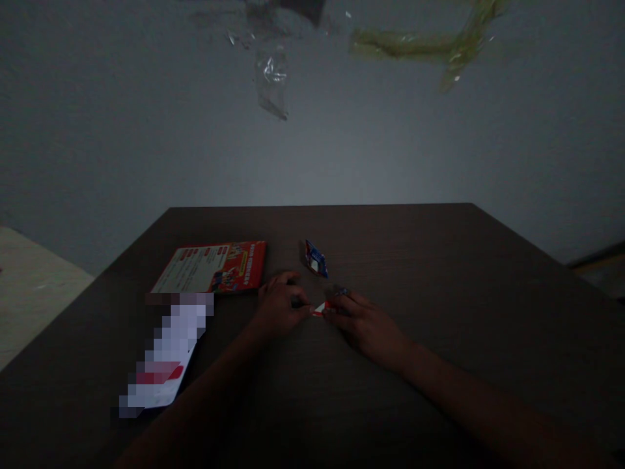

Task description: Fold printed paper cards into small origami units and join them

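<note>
My left hand (282,305) rests low over the dark table, thumb and fingers pinched at the left tip of a small red-and-white paper piece (319,308). From the other side, my right hand (361,320) grips the same piece, its fingers covering most of it. Something small and bluish shows by the right fingertips, too dim to make out. Just beyond the hands stands a small folded blue paper piece (316,258) with a pale inside and reddish edges.
A red-and-cream printed box or booklet (209,267) lies left of my left hand. Nearer me is a white-and-red flat item (168,378), partly blurred out. The brown table (415,254) meets a grey wall (342,156) bearing tape remnants (410,44).
</note>
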The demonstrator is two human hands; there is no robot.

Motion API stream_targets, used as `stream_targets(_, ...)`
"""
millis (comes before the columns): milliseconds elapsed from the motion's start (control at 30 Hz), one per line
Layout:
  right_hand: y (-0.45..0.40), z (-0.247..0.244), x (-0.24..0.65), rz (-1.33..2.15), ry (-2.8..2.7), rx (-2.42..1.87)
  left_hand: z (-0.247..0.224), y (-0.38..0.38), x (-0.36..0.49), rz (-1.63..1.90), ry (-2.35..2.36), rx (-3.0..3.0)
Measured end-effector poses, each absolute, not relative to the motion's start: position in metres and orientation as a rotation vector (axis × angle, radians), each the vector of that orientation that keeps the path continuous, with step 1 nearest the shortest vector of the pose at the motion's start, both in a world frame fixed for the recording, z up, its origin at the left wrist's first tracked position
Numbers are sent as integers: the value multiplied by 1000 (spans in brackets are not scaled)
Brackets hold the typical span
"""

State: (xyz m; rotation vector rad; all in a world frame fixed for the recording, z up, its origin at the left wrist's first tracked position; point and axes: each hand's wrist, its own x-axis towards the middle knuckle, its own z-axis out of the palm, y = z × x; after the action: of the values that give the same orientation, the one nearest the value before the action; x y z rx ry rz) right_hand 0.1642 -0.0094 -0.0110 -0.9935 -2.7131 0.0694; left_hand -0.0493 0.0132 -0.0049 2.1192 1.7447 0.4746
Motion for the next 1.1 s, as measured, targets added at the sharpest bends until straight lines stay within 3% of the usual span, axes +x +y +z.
stream_targets(1100,-7,-12,167,131,-2670,-913,-14,10,-17,676,1765,2294)
